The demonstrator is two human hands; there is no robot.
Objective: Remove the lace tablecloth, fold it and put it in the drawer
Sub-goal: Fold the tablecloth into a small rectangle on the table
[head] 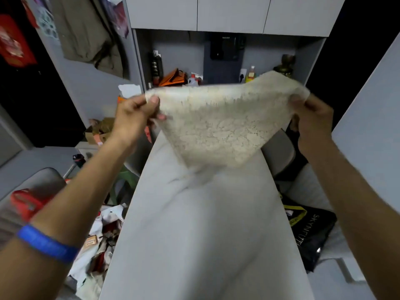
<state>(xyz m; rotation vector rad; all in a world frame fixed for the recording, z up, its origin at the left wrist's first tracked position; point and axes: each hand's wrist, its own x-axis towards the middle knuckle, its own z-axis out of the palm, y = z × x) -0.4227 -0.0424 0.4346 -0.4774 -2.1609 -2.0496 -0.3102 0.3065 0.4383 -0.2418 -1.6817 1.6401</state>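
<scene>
A cream lace tablecloth (220, 124) hangs in the air above the far half of a narrow white marble-look table (194, 234). It is doubled over, with a straight top edge and a lower point that just reaches the tabletop. My left hand (136, 118) pinches its upper left corner between thumb and fingers. My right hand (311, 120) grips its upper right corner. Both arms are stretched forward and the cloth is pulled taut between them. No drawer is in sight.
Grey wall cabinets (231, 14) hang above a niche with bottles and an orange box (173, 77). Clutter of papers and boxes (101, 234) lies on the floor at left. A black bag (311, 230) and a chair (279, 152) sit at right.
</scene>
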